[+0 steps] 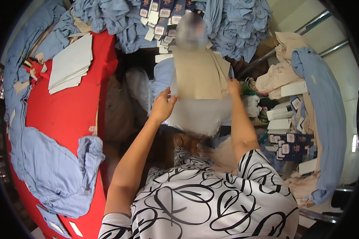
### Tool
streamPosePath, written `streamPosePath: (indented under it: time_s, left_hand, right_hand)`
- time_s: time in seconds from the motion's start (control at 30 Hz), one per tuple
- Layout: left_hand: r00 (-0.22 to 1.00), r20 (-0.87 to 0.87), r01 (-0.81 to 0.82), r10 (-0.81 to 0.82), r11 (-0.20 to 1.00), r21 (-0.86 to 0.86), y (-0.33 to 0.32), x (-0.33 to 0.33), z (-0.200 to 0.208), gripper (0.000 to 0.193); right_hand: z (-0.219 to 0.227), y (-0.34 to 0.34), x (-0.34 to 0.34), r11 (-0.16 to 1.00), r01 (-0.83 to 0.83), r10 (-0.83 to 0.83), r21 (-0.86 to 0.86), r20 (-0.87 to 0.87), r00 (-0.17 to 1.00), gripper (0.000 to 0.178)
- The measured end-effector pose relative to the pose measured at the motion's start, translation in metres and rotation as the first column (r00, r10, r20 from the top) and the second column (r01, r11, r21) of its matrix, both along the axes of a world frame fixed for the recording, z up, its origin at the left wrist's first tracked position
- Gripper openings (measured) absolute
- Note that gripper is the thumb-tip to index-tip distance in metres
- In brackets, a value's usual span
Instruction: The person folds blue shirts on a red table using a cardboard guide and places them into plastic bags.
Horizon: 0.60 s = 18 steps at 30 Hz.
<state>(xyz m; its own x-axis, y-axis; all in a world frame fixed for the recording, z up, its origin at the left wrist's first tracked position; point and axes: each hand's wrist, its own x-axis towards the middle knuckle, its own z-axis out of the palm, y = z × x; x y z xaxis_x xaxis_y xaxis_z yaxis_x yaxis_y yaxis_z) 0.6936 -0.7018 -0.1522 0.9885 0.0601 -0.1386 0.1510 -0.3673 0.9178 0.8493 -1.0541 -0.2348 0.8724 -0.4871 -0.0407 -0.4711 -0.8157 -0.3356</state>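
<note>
In front of me lies a beige, flat folded piece (201, 75) that looks like cloth or card, with layered edges on its right. Beneath its near edge spreads a clear plastic bag (199, 117), and light blue fabric (162, 73) shows along its left side. My left hand (163, 104) is beside the near left corner, fingers apart and holding nothing. At the right edge, my right hand (234, 86) has its fingers curled closed against the beige piece; its fingertips are partly hidden.
Left stands a red-covered table (64, 115) with white sheets (71, 63) and a blue garment (60, 167). Blue garments (239, 24) and dark tags (163, 18) pile up at the back. On the right are more garments (321, 119), white cards (279, 119) and metal rails (313, 22).
</note>
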Motion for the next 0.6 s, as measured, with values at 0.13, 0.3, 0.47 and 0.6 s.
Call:
streamPosePath:
  time_s: [0.13, 0.3, 0.47, 0.6]
  left_hand:
    - [0.987, -0.117, -0.116, 0.107, 0.991, -0.071, -0.050, 0.088, -0.059, 0.066]
    - [0.949, -0.260, -0.162, 0.178, 0.983, 0.081, -0.061, 0.125, -0.082, 0.069]
    - [0.990, -0.138, -0.056, 0.041, 0.993, -0.107, -0.058, 0.105, -0.119, 0.073]
    - [0.998, -0.065, -0.026, 0.023, 0.999, -0.039, -0.062, 0.062, -0.089, 0.085]
  right_hand:
    - [-0.017, -0.008, 0.003, 0.985, -0.075, 0.085, 0.157, -0.053, 0.995, 0.057]
    - [0.029, 0.020, -0.025, 0.975, -0.217, 0.222, 0.057, -0.127, 0.967, 0.063]
    - [0.029, 0.000, 0.009, 0.962, -0.102, 0.161, 0.252, -0.223, 0.961, 0.076]
    - [0.031, 0.010, -0.002, 0.767, -0.198, 0.301, 0.610, -0.069, 0.951, 0.066]
